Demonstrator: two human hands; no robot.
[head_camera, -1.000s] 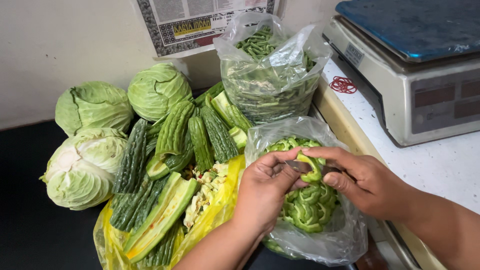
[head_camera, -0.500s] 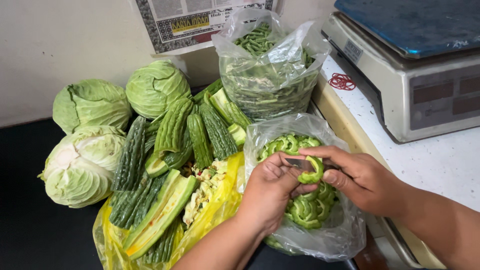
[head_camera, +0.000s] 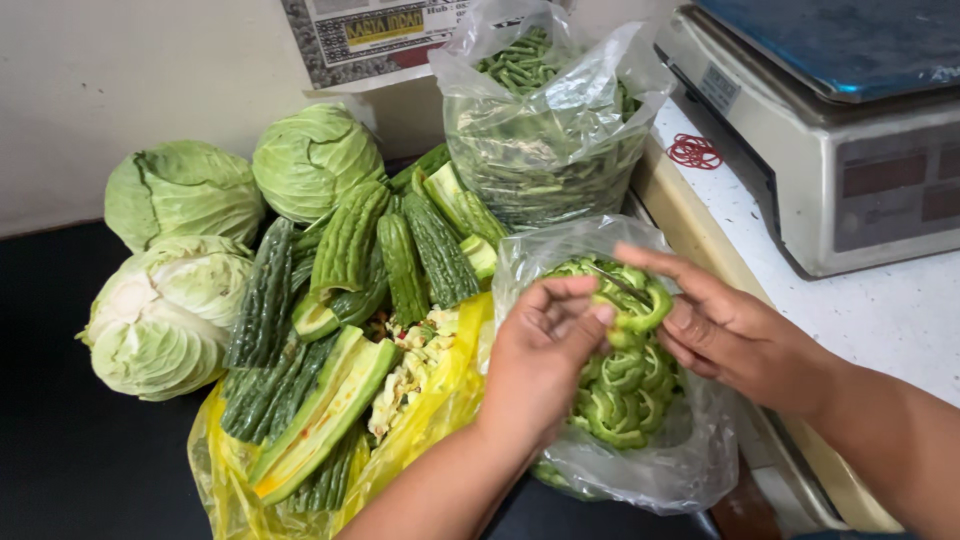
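Both hands meet over the clear bag (head_camera: 640, 470) of cut gourd rings (head_camera: 622, 395). Right hand (head_camera: 735, 335) fingers closed on a green ring (head_camera: 640, 305), a thin blade (head_camera: 612, 283) running across it; the grip on the blade itself is hard to make out. Left hand (head_camera: 540, 360) pinches the same ring from the left, fingertips curled onto its edge. Ring sits just above the pile in the bag, near centre.

Progress, judged from the layout: the bag holds a good heap of rings, so a fair part looks sliced. Left of it, a yellow bag (head_camera: 225, 480) carries halved gourds (head_camera: 320, 415) and scooped seeds (head_camera: 405, 375), so some look prepped but uncut. Whole bitter gourds (head_camera: 400, 260) are piled beyond, untouched; plenty left.

Further out: three cabbages (head_camera: 175, 260) far left, a bag of green beans (head_camera: 545, 120) far centre, a scale (head_camera: 850, 130) on the white counter (head_camera: 880, 320) to the right, red rubber bands (head_camera: 695, 152) beside it.
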